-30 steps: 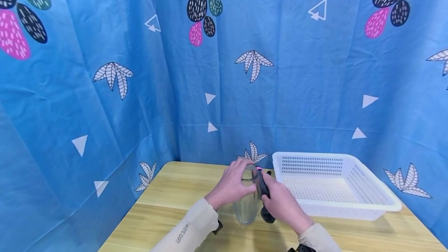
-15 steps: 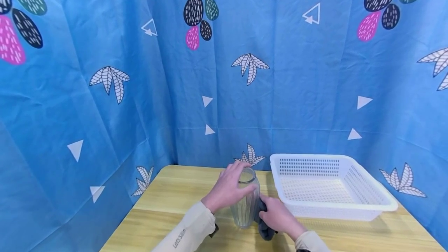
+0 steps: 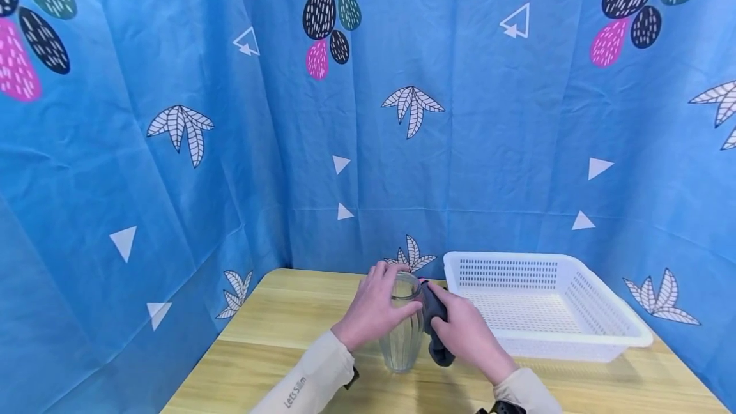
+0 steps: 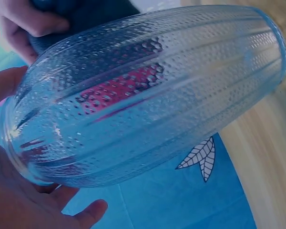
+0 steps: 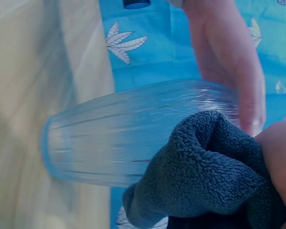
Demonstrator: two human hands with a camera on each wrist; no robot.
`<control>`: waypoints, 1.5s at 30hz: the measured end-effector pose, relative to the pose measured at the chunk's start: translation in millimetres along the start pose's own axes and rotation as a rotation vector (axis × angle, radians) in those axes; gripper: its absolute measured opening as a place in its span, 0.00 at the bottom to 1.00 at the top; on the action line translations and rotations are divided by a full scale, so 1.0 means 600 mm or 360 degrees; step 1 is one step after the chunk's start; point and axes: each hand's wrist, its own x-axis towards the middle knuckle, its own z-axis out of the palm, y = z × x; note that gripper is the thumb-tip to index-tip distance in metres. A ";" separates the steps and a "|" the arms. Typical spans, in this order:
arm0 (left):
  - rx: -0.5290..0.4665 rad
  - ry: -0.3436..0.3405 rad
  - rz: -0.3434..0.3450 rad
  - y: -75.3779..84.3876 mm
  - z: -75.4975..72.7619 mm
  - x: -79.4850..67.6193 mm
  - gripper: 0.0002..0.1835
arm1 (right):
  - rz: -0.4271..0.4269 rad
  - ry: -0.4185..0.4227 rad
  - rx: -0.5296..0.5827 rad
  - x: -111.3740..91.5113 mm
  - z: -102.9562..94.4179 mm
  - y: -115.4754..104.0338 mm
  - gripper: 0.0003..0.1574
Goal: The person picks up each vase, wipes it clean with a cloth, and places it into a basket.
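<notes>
A clear ribbed glass vase (image 3: 398,345) stands near upright at the table's middle, mouth upward. My left hand (image 3: 374,308) holds it round the neck, thumb on the near side and fingers behind the rim. In my right hand (image 3: 468,334) is a bunched dark grey cloth (image 3: 440,353), pressed along the vase's right side just below the rim. The right wrist view shows the fuzzy cloth (image 5: 200,176) folded in front of the upper glass. Through the dimpled vase (image 4: 181,95) in the left wrist view, dark and pink patches show.
A white perforated plastic basket (image 3: 566,338) sits on the right of the wooden table (image 3: 276,344), just beyond my right hand. Blue patterned curtain (image 3: 489,165) hangs behind the table and along its left side.
My right hand slid down the vase's side with the cloth by half a second ago, and is now back up near the rim. The left hand keeps its hold on the neck.
</notes>
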 end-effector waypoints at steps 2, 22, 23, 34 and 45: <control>-0.0019 -0.0016 0.0003 0.001 -0.005 0.000 0.38 | -0.0036 0.0051 -0.0008 0.001 -0.009 -0.007 0.42; -0.0122 -0.0113 -0.0023 0.013 -0.009 0.001 0.32 | -0.0120 0.0047 -0.0072 -0.008 0.029 0.002 0.41; -0.0122 -0.0107 -0.0024 0.013 -0.010 0.001 0.32 | -0.0103 0.0015 -0.0057 -0.009 0.032 0.006 0.40; -0.0136 -0.0103 -0.0001 0.007 -0.005 -0.001 0.33 | -0.0090 -0.0384 -0.0100 -0.018 0.062 0.047 0.31; -0.0134 -0.0056 -0.0055 0.006 -0.001 -0.003 0.33 | -0.0017 -0.0151 -0.0001 -0.008 0.027 0.021 0.36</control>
